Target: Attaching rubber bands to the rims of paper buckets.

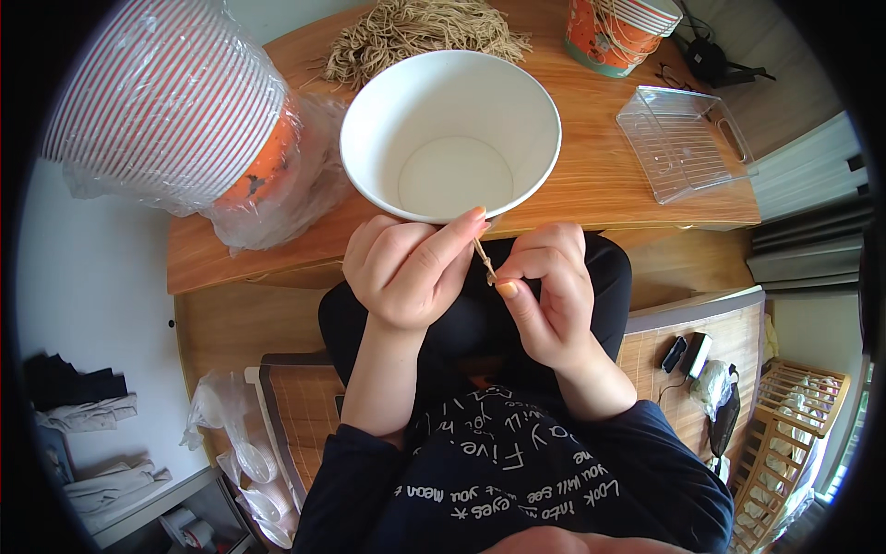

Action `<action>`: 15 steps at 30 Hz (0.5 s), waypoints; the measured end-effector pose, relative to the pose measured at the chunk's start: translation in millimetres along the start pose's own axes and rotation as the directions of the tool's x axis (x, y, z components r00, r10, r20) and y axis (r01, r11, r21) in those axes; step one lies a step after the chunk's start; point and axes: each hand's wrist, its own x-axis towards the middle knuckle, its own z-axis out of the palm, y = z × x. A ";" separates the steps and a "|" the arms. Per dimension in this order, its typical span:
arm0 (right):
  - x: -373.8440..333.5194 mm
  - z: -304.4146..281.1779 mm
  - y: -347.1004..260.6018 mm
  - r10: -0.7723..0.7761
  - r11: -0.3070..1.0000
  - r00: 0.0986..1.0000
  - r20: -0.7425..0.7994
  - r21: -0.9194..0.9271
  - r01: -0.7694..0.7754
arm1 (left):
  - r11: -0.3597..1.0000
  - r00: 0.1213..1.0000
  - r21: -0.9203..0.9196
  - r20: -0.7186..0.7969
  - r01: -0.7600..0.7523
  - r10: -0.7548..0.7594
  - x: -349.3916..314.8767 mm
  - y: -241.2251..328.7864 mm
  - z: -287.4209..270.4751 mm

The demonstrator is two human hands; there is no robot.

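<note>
Table [591, 189] of orange-brown wood, bearing a white tub [452, 111], mouth up, near its front edge; pale wall [83, 268] to the left, grey curtain [801, 249] to the right; thin tan cord [484, 258] by the tub's near rim, seen against the dark-clad lap [604, 277], its long axis slanting from upper left to lower right; left hand [411, 268] pinching the upper end, right hand [551, 294] the lower, between thumb and forefinger.

Worktop [595, 171]: grained wood, satin. Near edge: bucket [443, 106], smooth coated-looking paper; cord [486, 262] just off it, matt fibre. Far edge: cord pile [425, 32], rough, matt. Right edge: glossy plastic tray [685, 148]. Left edge: crinkled shiny film [309, 152]
</note>
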 end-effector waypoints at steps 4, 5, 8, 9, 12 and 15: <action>-1.3 1.2 0.5 0.030 0.999 0.999 0.021 0.023 -0.031 | 0.997 0.997 -0.074 0.070 0.037 -0.031 -4.8 8.3 -5.8; -1.1 2.1 0.1 0.041 0.998 0.999 0.018 0.051 -0.042 | 0.997 0.999 -0.068 0.040 0.022 -0.020 -7.1 7.9 -5.3; 0.2 4.0 -0.7 0.006 1.000 1.000 -0.005 -0.008 -0.006 | 1.000 0.998 0.010 0.067 -0.004 0.004 -3.8 8.2 -10.4; 0.1 3.8 -0.5 0.008 1.000 1.000 -0.006 -0.008 -0.008 | 1.000 0.998 0.008 0.069 -0.004 0.003 -3.2 7.5 -9.8; 2.8 5.0 -3.1 -0.107 0.986 0.994 -0.037 -0.133 0.102 | 0.999 0.997 0.044 0.071 -0.029 0.026 2.5 3.6 -12.1; 5.3 0.2 0.5 -0.136 0.982 0.990 -0.042 -0.134 0.130 | 0.988 0.997 0.140 0.049 -0.067 0.061 5.6 1.5 -9.3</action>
